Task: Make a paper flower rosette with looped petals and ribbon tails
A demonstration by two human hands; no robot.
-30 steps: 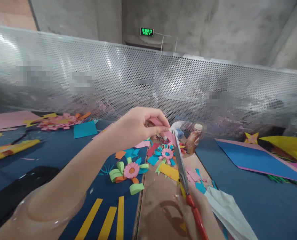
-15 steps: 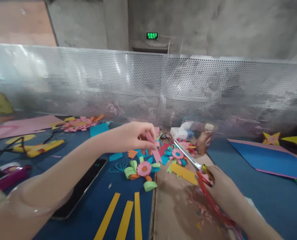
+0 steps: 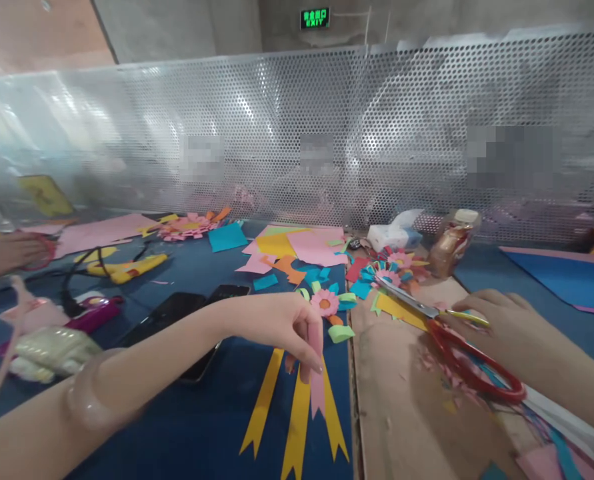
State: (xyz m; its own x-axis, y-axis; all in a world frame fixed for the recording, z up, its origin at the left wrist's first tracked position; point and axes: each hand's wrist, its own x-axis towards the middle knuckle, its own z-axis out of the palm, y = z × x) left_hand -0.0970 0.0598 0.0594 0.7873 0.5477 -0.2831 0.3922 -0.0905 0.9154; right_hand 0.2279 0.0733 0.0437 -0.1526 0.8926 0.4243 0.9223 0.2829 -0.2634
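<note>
My left hand, wearing a clear bangle, pinches a pink paper strip with a notched lower end. The strip hangs over yellow paper strips, also notched, on the blue tabletop. My right hand is at the handles of the red-handled scissors; part of its grip is hidden. Their blades point away, toward the paper flowers on the cardboard. Just beyond my left hand sits a pink flower with green and blue loops.
Two phones lie beneath my left forearm. A yellow glue gun, another person's hand and a purple tool are at left. Behind stand a tissue pack, a brown bottle and a perforated metal screen.
My left hand has brought the pink strip nearer, from beyond the flower to over the yellow strips. The view has tilted down, and another person's hand appears at left.
</note>
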